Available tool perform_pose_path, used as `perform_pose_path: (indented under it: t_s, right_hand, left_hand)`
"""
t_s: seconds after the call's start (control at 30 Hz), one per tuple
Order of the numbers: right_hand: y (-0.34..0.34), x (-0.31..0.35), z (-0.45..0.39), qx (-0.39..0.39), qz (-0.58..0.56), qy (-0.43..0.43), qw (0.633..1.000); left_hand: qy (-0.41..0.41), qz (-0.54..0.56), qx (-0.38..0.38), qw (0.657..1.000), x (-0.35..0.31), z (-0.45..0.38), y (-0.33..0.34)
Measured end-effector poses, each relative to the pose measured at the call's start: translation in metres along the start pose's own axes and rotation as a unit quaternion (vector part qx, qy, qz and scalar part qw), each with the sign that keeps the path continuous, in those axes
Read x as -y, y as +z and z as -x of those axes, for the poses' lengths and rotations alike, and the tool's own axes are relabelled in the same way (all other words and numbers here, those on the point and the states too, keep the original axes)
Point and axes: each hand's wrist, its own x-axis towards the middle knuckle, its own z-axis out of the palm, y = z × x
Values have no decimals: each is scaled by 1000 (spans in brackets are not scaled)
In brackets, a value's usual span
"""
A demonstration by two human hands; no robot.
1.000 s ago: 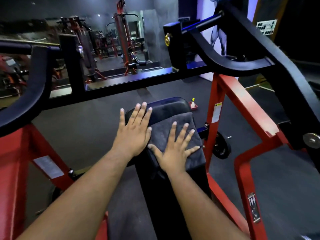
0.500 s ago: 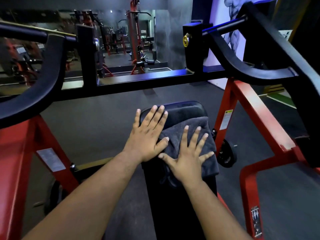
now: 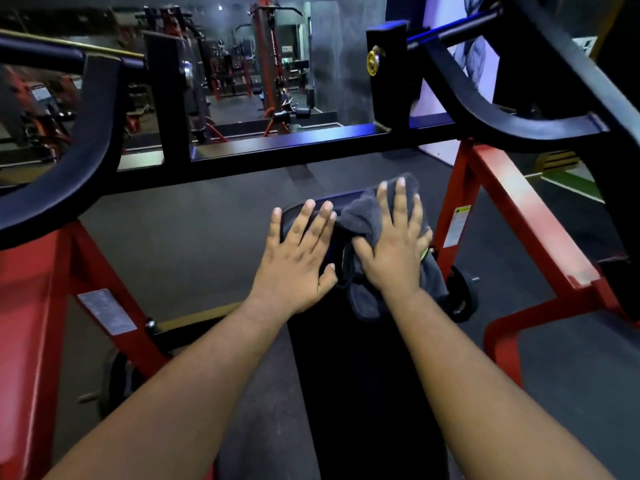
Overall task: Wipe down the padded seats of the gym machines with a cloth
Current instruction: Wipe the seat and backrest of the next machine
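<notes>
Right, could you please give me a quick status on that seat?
Left hand flat on black pad. Right hand pressing grey cloth at far end. Nothing obstructing.

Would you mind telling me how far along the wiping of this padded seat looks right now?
Done: cannot be judged; the black pad shows no wipe marks. In hand: the right hand presses the grey cloth flat on the pad's far end, while the left hand rests flat beside it. Left: the long near stretch of pad, and the other machines behind.

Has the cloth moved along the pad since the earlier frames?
Yes. The grey cloth slid forward under the right hand, reaching the black pad's far edge.
</notes>
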Motion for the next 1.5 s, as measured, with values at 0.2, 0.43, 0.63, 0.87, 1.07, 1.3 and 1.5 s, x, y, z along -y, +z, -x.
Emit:
perform_pose_path:
  t_s: [0.2, 0.43, 0.63, 0.87, 1.07, 1.3, 1.5]
  right_hand:
    - [25, -40, 92, -2, 15, 36, 999]
    - [3, 24, -2, -25, -19, 84, 996]
    - [2, -9, 1, 8, 51, -31, 998]
    - [28, 108, 32, -23, 9, -7, 1000]
    - [54, 54, 127, -5, 54, -96, 994]
    - [20, 109, 22, 21, -6, 33, 999]
    - [53, 63, 117, -17, 26, -101, 994]
  left_hand:
    - [-8, -16, -15, 1000, -2, -2, 7]
    - [-4, 14, -31, 999, 0, -2, 5]
    - [24, 63, 10, 998, 28, 36, 2]
    - [-31, 128, 53, 990, 58, 69, -17]
    - [-32, 203, 12, 979, 70, 103, -27]
    - [-58, 230, 4, 971, 61, 72, -40]
    - [-23, 207, 32, 977, 54, 53, -36]
